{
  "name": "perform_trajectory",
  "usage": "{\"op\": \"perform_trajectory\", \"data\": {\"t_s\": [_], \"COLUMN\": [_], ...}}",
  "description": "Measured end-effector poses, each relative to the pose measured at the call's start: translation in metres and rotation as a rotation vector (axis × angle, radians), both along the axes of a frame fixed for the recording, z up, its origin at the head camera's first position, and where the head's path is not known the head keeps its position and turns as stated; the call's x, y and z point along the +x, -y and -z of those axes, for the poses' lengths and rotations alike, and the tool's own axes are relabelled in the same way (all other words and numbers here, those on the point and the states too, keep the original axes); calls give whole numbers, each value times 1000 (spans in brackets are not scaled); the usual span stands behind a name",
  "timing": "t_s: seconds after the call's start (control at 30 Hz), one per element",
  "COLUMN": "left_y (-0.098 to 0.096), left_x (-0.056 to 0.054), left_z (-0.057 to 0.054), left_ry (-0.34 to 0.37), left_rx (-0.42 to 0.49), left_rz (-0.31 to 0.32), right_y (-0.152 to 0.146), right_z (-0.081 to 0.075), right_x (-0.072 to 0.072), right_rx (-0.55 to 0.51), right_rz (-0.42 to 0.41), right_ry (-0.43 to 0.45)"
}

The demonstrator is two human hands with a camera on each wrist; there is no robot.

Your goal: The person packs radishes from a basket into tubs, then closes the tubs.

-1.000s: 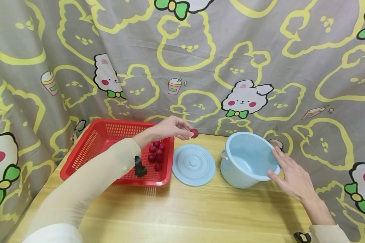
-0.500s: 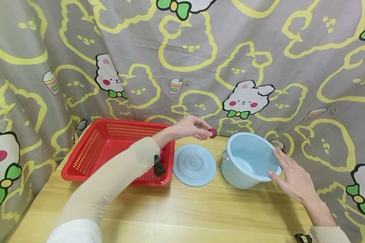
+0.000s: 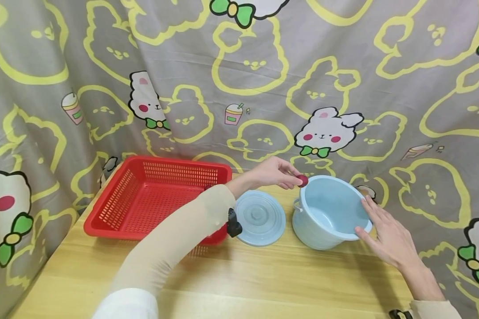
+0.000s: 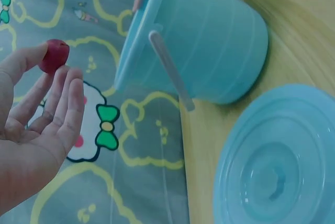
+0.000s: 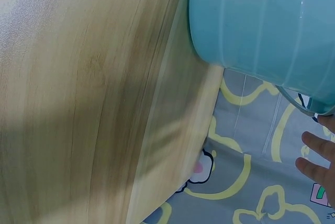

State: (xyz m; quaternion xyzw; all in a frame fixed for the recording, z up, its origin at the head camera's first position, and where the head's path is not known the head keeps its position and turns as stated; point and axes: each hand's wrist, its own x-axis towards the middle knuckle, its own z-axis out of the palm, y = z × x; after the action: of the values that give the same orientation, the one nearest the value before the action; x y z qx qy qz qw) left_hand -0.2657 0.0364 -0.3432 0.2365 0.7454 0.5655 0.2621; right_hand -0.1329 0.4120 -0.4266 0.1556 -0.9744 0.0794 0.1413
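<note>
My left hand [image 3: 278, 173] pinches a small round dark red fruit [image 3: 302, 180] between thumb and fingertips. It is at the left rim of a light blue bucket [image 3: 317, 237]; in the left wrist view the fruit [image 4: 55, 56] appears beside the bucket's mouth. The right hand [image 3: 387, 232] rests its extended fingers and thumb on the bucket's right rim. Between basket and bucket, a round blue lid [image 3: 259, 217] lies flat on the table. A red plastic basket [image 3: 155, 201] stands to the left, its right part covered by my left forearm.
A wooden table [image 3: 263, 283] carries everything, with a patterned grey curtain [image 3: 191, 53] hanging right behind it. The bucket has a thin handle [image 4: 170, 69] on its side. My left sleeve [image 3: 183, 221] crosses over the basket's near right corner.
My left hand has moved right with the red fruit, from over the lid's far side to the bucket's rim. The right hand has stayed on the bucket.
</note>
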Motion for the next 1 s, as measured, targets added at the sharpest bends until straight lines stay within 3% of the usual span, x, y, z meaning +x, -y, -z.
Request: {"op": "perform_trajectory", "data": {"t_s": [0.33, 0.73, 1.0], "left_y": [-31, -78, -91], "left_x": [1, 10, 13], "left_z": [9, 18, 21], "left_ry": [4, 24, 25], "left_rx": [17, 45, 1], "left_rz": [-24, -38, -80], "right_y": [0, -4, -2], "right_z": [1, 2, 3], "right_x": [-2, 2, 1], "right_rx": [-3, -7, -10], "right_rz": [-8, 7, 4], "right_ry": [-7, 9, 10]}}
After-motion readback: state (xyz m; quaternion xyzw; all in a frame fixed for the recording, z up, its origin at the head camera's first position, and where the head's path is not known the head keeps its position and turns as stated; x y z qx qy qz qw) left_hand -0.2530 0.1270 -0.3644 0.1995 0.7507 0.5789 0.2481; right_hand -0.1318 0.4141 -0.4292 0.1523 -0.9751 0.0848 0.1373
